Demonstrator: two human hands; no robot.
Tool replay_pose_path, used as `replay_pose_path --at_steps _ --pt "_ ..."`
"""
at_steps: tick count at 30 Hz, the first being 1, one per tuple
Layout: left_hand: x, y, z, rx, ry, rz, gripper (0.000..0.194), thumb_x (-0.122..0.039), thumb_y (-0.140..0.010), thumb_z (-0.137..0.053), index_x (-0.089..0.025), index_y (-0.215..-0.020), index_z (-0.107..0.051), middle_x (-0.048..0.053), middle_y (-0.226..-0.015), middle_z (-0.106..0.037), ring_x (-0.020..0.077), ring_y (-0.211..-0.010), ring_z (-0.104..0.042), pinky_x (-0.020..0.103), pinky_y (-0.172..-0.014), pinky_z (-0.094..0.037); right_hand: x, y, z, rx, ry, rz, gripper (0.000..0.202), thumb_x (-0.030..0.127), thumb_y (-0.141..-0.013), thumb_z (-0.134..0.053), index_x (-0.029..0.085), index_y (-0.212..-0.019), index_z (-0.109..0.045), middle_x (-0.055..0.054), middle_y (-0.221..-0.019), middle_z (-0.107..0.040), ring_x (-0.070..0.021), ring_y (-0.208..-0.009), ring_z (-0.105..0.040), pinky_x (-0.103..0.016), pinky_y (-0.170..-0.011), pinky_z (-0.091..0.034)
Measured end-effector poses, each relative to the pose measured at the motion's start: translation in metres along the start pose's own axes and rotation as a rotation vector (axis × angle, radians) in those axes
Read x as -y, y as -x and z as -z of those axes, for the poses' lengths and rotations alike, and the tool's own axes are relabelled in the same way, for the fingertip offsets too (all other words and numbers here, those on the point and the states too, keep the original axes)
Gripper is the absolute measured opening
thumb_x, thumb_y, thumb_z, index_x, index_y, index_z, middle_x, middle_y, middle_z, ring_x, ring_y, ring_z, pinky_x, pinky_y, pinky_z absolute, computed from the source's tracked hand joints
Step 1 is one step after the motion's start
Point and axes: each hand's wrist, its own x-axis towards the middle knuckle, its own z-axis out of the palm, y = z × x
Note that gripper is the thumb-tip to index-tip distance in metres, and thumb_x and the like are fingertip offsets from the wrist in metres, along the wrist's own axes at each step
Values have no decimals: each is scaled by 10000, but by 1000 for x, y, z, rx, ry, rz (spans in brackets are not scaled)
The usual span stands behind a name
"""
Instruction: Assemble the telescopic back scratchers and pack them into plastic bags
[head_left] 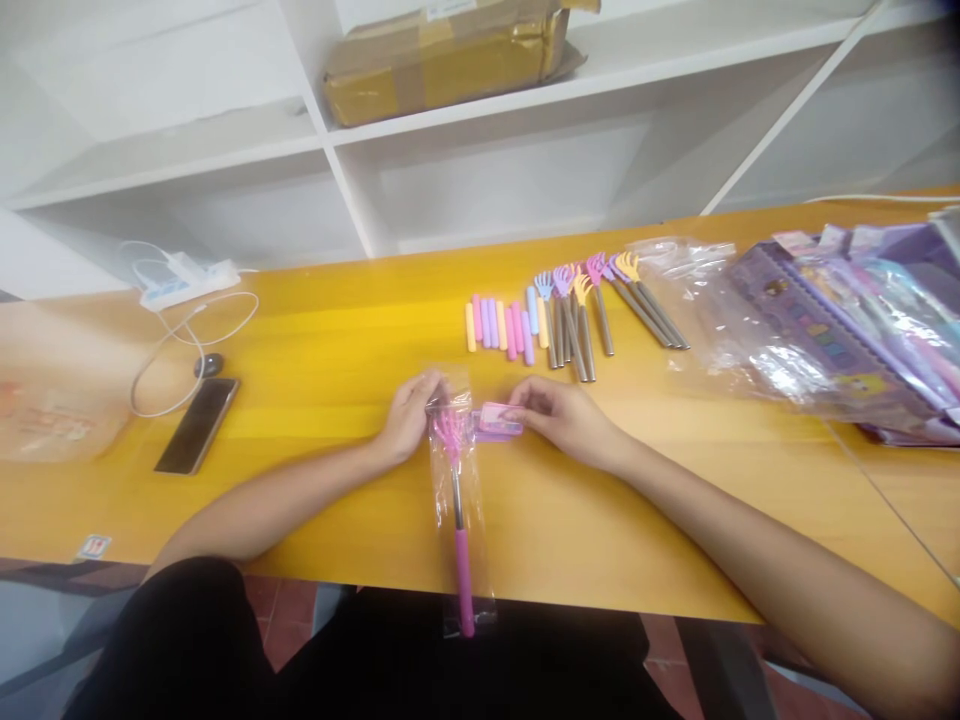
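A pink back scratcher (462, 580) lies inside a clear plastic bag (482, 560), its claw end away from me and its handle at the table's front edge. At the bag's top end, my left hand (409, 415) is closed on its edge. My right hand (566, 420) pinches a small pink card (500, 417) just right of the bag. Another card seems to lie under it, though blur hides the detail. Farther back are several coloured handle sleeves (500, 325) in a row and several metal back scratchers (581, 325) with coloured claws.
At right, loose clear bags (757, 340) lie against a purple display box (817, 320) of packaged items. A phone (197, 425), a mouse (209, 365), a cable and a power strip (187, 282) are at left. White shelving behind holds a taped carton (450, 60).
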Motion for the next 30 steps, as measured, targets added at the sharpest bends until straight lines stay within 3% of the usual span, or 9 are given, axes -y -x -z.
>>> replay_pose_path --at_steps 4,7,14,19,26,30 --pt "2 3 1 77 -54 -11 629 -763 -916 -621 -167 -714 -635 5 -680 -572 137 -647 -502 275 -639 -415 -2 -3 0 -56 -96 1 530 683 -865 -763 185 -1010 -656 -32 -828 -708 -158 -695 -600 -300 -655 -453" --pt "4 4 2 100 -62 -16 636 -767 -926 -603 -167 -719 -643 5 -674 -573 136 -633 -493 276 -632 -406 0 -2 -2 -52 -69 9 514 683 -889 -740 190 -1017 -667 -33 -822 -718 -161 -690 -606 -306 -663 -468" --pt "4 2 1 131 -33 -39 601 -711 -969 -591 -167 -724 -658 6 -681 -587 129 -615 -490 269 -625 -408 4 -4 5 -78 37 54 537 714 -937 -652 183 -871 -696 -52 -878 -692 -167 -775 -606 -315 -728 -487" --pt "6 1 2 137 -36 -24 599 -718 -969 -577 -170 -740 -653 6 -682 -591 131 -609 -494 272 -621 -418 8 -6 7 -96 -95 4 605 770 -856 -709 166 -824 -701 -53 -826 -694 -177 -780 -631 -323 -743 -518" --pt "1 3 0 161 -50 8 638 -776 -925 -594 -172 -726 -638 11 -693 -596 136 -618 -500 275 -630 -428 16 -1 4 -73 -331 -58 510 652 -852 -797 169 -955 -671 24 -661 -627 -90 -535 -524 -245 -534 -433" --pt "1 3 -2 183 -16 -21 630 -764 -940 -593 -174 -723 -646 21 -733 -624 146 -668 -543 273 -664 -448 26 3 2 -11 -436 37 429 568 -910 -787 191 -1041 -631 -3 -725 -688 -142 -623 -650 -301 -614 -547"
